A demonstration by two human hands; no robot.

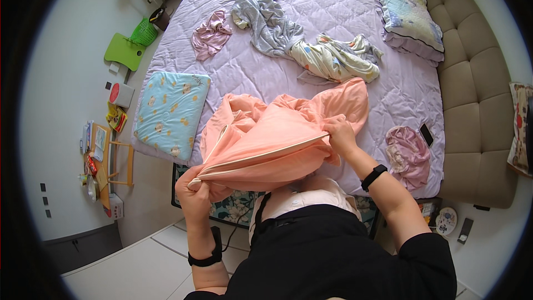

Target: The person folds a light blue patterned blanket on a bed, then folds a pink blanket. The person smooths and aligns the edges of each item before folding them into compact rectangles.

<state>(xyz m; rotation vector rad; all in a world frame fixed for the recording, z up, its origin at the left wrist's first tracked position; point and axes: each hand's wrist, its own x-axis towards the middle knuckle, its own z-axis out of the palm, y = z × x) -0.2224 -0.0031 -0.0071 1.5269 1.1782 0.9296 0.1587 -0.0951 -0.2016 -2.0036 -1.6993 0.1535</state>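
Observation:
A peach fabric cover (277,130) is stretched between my hands above the near edge of the bed. My left hand (195,194) grips one end of its cream-edged seam, fingers closed around the bunched cloth. With fingers pinched, my right hand (340,135) holds the same seam farther to the right. The seam runs fairly taut between them, with a fold hanging below it. The rest of the cover lies crumpled on the lilac quilted bedspread (333,11). Whether anything is inside the cover I cannot tell.
A light blue patterned pillow (173,112) lies left. Farther back are a pink cloth (212,34), a grey blanket (269,25) and a printed cloth (327,58). On the right are a pillow (412,14), a crumpled pink cloth (408,155), a phone (426,134) and the padded headboard (472,78).

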